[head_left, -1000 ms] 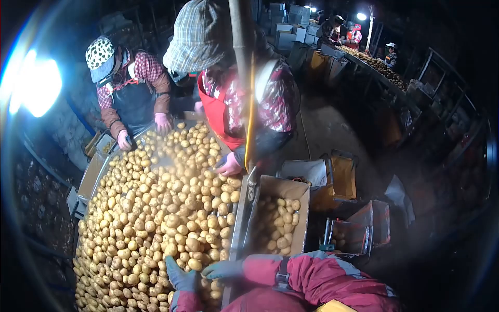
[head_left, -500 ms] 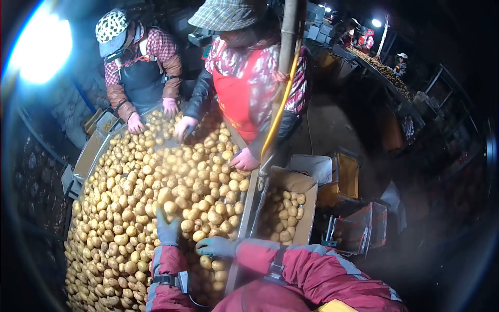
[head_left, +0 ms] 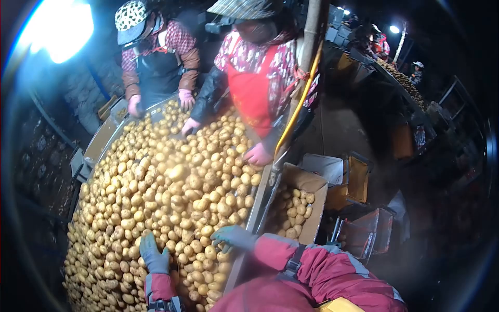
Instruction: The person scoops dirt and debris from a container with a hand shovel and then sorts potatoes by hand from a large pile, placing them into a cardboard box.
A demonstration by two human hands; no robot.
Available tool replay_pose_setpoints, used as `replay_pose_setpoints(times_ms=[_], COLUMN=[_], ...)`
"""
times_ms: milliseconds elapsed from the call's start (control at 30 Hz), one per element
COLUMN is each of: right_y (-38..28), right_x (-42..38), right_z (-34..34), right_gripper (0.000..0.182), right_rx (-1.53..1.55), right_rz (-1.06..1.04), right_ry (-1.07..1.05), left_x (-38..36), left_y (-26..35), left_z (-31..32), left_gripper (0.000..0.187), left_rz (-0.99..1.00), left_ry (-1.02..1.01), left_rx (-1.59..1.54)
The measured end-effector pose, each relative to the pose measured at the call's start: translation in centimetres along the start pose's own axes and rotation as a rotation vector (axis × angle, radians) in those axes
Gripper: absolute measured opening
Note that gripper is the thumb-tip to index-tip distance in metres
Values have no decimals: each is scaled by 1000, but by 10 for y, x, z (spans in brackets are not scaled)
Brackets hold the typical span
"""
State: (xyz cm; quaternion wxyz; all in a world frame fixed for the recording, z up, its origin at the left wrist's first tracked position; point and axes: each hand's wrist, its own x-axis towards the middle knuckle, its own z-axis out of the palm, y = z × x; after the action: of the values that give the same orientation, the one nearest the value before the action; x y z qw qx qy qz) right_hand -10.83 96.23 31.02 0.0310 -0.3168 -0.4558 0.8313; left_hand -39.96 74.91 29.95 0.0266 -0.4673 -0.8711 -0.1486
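Note:
A large heap of potatoes [head_left: 156, 197] covers the sorting table. My left hand [head_left: 154, 254], in a grey-green glove, lies on the potatoes at the lower middle, fingers extended and thumb apart, with nothing held. Near the table's right rim [head_left: 249, 229], my right hand [head_left: 233, 238], also gloved, hovers over potatoes with its fingers apart and slightly bent. No potato shows in it. Beyond that rim, a cardboard box [head_left: 315, 208] holds more potatoes.
Across the heap, two people in pink gloves, one in a dark apron [head_left: 157, 78] and one in a red apron [head_left: 250, 93], reach over potatoes. A pole [head_left: 312, 47] with a yellow cable rises at the right rim. Crates [head_left: 366, 234] stand farther right.
My left hand has moved back and left, away from the potato at its fingertips. My right hand has opened its fingers a little. The view has shifted, moving the scene rightward.

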Motion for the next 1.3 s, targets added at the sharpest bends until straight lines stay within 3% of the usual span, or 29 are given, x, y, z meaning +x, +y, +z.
replay_pose_setpoints(times_ms=[33,100,167,200,300,433,533,633,767,867,967,1067,1167,1300], right_y=[10,4,25,26,7,-5,-4,-4,0,4,7,4,3,4], right_x=[2,-6,0,-4,-26,-31,-33,-32,-31,-29,-27,-26,-26,-27], right_z=[-6,-4,-11,-13,-9,-12,-15,-15,-18,-21,-25,-23,-24,-25], right_gripper=[32,32,31,33,38,39,39,40,41,41,41,40,39,38], right_rx=[-53,-155,-168,-147,-129,50,64,62,114,144,135,88,83,129], right_rz=[-54,72,-84,-52,-82,142,130,125,134,154,146,148,151,154], right_ry=[-32,43,3,-32,-49,76,68,84,92,101,89,88,75,51], left_x=[-2,-6,-12,-15,-18,-22,-8,13,50,69,63,40,8,-21], left_y=[7,-4,3,8,24,33,53,70,110,118,121,122,116,85], left_z=[-3,11,13,10,-8,-12,-15,0,17,46,45,35,27,-3], left_gripper=[83,87,85,85,75,64,52,48,46,40,24,24,24,24], left_rz=[-28,24,52,57,76,13,9,-22,57,182,132,130,206,149], left_ry=[-21,-44,-24,-24,-10,42,73,-22,-69,-55,-157,-333,-258,-306], left_rx=[7,6,65,45,20,-93,-231,-313,-413,-281,-262,-144,-191,-164])
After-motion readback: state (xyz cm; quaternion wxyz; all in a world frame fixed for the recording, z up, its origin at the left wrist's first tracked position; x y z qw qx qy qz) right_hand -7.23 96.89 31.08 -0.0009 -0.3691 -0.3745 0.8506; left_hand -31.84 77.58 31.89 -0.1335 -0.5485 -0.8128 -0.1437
